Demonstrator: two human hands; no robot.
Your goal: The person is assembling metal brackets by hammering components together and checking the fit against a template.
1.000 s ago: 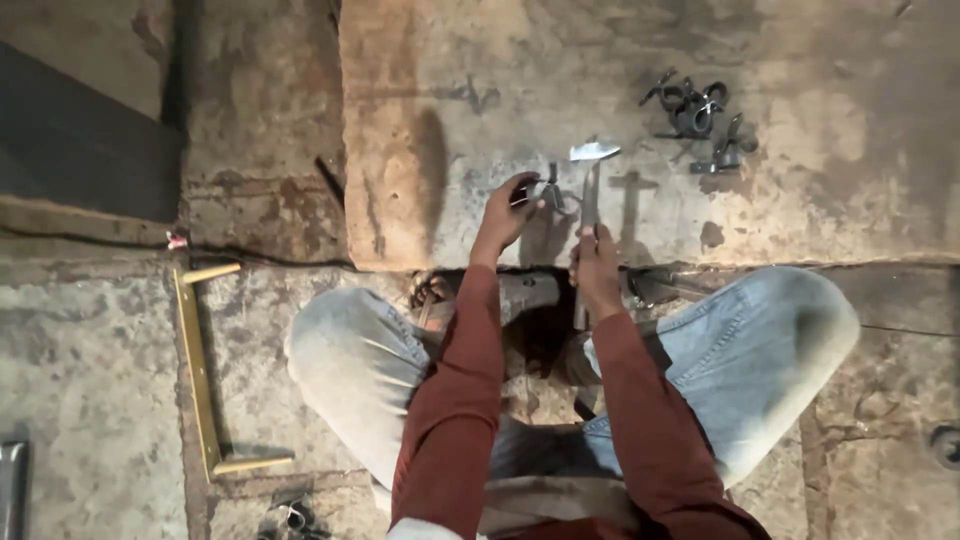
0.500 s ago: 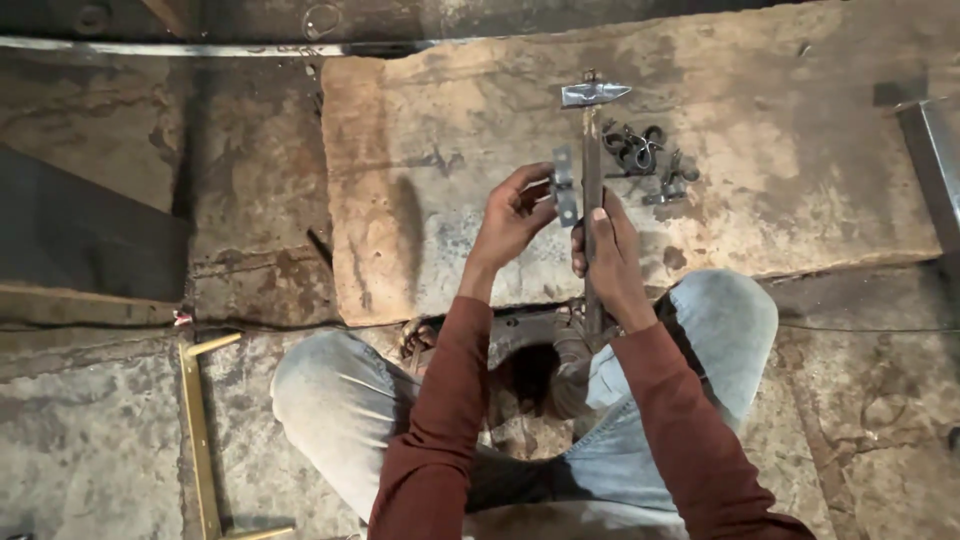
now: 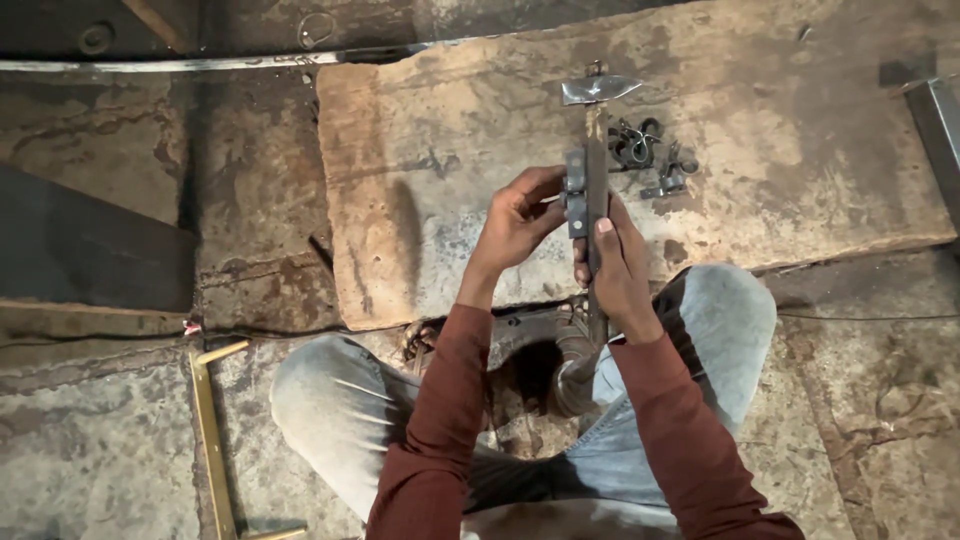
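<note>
Since the earlier frame, both hands have been drawn slightly closer together and nearer the body, and the small metal bracket point(image 3: 575, 192) is now pressed flat against the hammer handle point(image 3: 597, 160) rather than held apart from it. From this it can be judged that the piece is being fitted or aligned against the handle, not struck. The left hand point(image 3: 515, 222) is closed on the bracket, its fingertips pinching it from the 9 o'clock side. The right hand point(image 3: 618, 268) is clamped around the lower handle, thumb laid along the shaft. The hammer head point(image 3: 598, 89) is seen at 12 o'clock of the hands, over the worn wooden slab point(image 3: 800, 130). A pile of small metal fittings point(image 3: 650, 155) lies on the slab at 2 o'clock of the hands, just beside the handle.

How the bracket is joined to the handle cannot be made out, since the fingers cover its lower edge. The handle's lower end is hidden behind the right wrist and lap. A yellow folding rule point(image 3: 212, 440) at 8 o'clock is cut off by the bottom edge, and a steel bar point(image 3: 935, 110) at 3 o'clock by the right edge.
</note>
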